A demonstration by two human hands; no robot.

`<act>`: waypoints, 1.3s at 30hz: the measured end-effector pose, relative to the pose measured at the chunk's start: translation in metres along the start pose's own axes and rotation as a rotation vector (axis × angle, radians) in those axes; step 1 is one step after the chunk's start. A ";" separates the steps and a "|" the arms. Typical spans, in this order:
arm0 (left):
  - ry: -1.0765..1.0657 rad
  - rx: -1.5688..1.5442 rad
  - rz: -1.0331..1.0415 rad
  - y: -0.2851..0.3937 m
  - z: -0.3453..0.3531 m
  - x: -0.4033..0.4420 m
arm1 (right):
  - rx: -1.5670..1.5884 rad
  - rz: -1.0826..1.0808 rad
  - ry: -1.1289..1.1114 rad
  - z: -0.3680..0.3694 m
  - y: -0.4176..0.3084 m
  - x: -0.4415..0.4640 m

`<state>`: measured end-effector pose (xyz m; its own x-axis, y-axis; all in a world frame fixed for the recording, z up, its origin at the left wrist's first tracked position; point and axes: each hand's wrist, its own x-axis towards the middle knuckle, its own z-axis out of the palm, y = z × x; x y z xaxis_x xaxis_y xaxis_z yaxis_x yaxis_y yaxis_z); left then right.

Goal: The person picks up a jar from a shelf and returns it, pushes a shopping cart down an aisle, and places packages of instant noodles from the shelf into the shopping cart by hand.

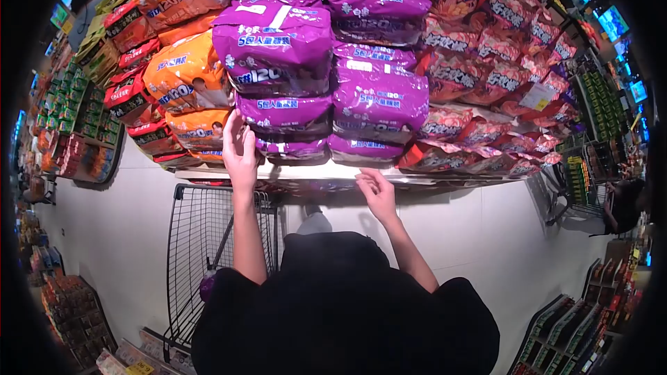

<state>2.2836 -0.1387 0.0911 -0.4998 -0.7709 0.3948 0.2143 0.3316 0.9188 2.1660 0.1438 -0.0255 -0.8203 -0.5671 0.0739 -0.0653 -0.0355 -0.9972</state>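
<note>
My left hand (241, 147) is raised at the front of the stacked packs, its fingers apart, beside a lower purple pack (288, 117) and right of an orange pack (194, 128). Nothing shows in its grasp. Lower and to the right, my right hand (375, 187) hovers just in front of the shelf edge (326, 171), fingers loosely bent and holding nothing visible. Above it is the right column of purple packs (381, 101). A large purple pack (274, 45) sits higher up in the left column.
A wire shopping cart (201, 236) stands at my left, with a purple item (207, 285) in it. Red packs (458, 69) fill the display's right side. Other shelves (73, 111) line the left. Another cart (583, 205) and a person (625, 205) are at the right.
</note>
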 end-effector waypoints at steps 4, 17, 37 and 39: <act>0.023 -0.059 0.046 0.003 0.010 0.039 | 0.018 -0.191 0.037 0.038 -0.078 0.077; 0.098 0.309 0.115 -0.017 0.030 0.079 | -0.313 -0.090 -0.274 0.106 -0.145 0.215; -0.008 -1.083 0.111 0.131 0.035 0.059 | -0.478 -0.812 0.170 0.008 -0.194 0.117; -0.201 -0.772 -0.027 0.088 0.010 0.061 | 0.180 -0.360 0.024 -0.015 -0.142 0.093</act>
<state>2.2636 -0.1516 0.1957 -0.6387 -0.6363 0.4326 0.6841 -0.2121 0.6979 2.0903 0.1083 0.1232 -0.7763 -0.4732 0.4164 -0.2516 -0.3731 -0.8930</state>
